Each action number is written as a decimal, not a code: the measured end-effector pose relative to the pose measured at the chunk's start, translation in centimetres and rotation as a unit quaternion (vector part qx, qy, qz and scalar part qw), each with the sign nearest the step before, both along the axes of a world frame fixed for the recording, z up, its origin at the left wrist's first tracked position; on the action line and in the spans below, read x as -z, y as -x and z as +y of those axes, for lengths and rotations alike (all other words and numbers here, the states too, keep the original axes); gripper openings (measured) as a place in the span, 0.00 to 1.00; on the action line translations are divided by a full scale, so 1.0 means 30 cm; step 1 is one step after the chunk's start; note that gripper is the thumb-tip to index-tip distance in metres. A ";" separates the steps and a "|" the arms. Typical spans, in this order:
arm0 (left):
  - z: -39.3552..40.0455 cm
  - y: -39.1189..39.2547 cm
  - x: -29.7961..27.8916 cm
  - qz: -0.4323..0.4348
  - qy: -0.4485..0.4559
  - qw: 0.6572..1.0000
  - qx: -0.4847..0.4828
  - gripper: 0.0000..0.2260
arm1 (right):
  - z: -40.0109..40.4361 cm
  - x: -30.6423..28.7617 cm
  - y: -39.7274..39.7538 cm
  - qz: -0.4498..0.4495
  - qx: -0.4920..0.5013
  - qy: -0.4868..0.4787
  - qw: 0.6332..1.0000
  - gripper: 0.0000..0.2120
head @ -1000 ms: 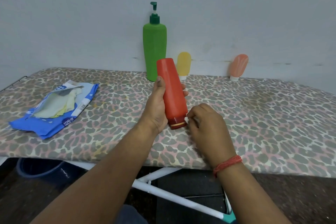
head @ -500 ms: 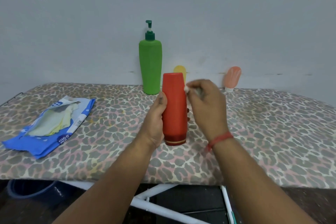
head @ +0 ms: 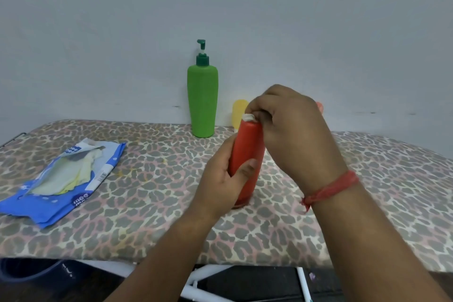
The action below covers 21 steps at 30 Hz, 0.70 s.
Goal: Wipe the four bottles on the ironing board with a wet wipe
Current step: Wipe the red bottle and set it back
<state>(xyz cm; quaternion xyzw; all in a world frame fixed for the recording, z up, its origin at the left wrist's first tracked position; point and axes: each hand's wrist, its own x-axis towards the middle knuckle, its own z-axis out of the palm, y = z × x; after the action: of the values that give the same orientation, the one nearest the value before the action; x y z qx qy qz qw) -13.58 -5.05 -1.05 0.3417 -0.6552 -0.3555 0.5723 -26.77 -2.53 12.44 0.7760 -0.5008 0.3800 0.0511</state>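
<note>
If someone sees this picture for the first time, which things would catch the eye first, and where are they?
First the red bottle at the centre of the ironing board: the left hand grips its lower body while the right hand presses a white wet wipe on its top. Behind it, the tall green pump bottle stands against the wall. At the left, a blue wipes pack lies open.

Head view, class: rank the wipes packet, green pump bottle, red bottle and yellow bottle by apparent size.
1. wipes packet
2. green pump bottle and red bottle: too alike, and the red is nearer and partly covered by hands.
3. yellow bottle, mostly hidden, so unsure.
</note>
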 end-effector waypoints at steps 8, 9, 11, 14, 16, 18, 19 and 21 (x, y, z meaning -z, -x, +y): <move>-0.012 0.012 0.016 -0.067 0.031 0.995 -0.060 0.18 | 0.064 0.040 0.014 -0.017 0.013 0.009 1.000 0.07; -0.010 0.016 0.013 -0.071 0.036 0.995 -0.058 0.18 | 0.060 0.041 0.026 -0.027 0.025 0.009 0.999 0.07; -0.009 0.015 0.010 -0.065 0.038 0.995 -0.063 0.18 | 0.074 0.045 0.017 -0.015 0.017 0.020 1.000 0.07; -0.005 0.007 0.010 -0.056 0.041 0.995 -0.065 0.20 | 0.094 0.056 -0.009 0.021 -0.016 0.031 0.999 0.09; 0.000 0.014 0.003 -0.065 0.037 0.996 -0.058 0.20 | 0.063 0.052 0.022 0.022 -0.004 0.029 0.999 0.08; -0.002 0.021 -0.001 -0.065 0.026 0.996 -0.059 0.19 | 0.018 0.055 0.069 0.026 0.038 0.033 0.998 0.09; -0.005 0.019 0.002 -0.059 0.017 0.996 -0.062 0.18 | -0.002 0.067 0.086 0.024 0.058 0.032 0.998 0.11; -0.011 0.006 0.010 -0.032 -0.003 0.997 -0.065 0.18 | -0.030 0.112 0.100 -0.031 0.072 0.019 0.997 0.12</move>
<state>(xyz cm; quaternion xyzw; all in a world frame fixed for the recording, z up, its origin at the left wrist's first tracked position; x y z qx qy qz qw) -13.75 -5.37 -1.35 0.3966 -0.6487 -0.3086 0.5715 -29.78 -3.45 9.09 0.7246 -0.5492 0.4091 0.0774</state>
